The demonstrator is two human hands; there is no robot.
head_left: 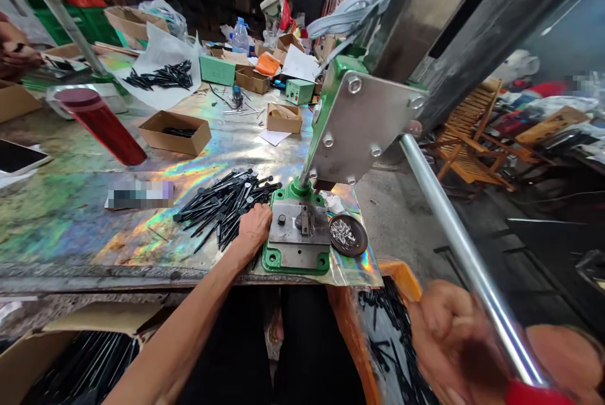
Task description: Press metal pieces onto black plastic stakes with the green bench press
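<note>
Big bench [61, 228] covered in shiny rainbow foil. Green hand press [295, 260] sits at its near edge, w/ long steel bar [472, 266] angled down twd the person from the press head. Below bench: orange crate [350, 336] and cardboard box [28, 361], both holding black pins. Loose pile of black pins [227, 206] on foil, just beside the press. R hand [454, 345] blurred, fingers curled tight round low end of bar. L hand [255, 232] rests on bench, fingers against press's steel plate [297, 222]; can't tell if pinching anything. Small dark dish [348, 235] w/ metal bits next to plate. 1 co-worker's hand [14, 46] far off, top L.
</note>
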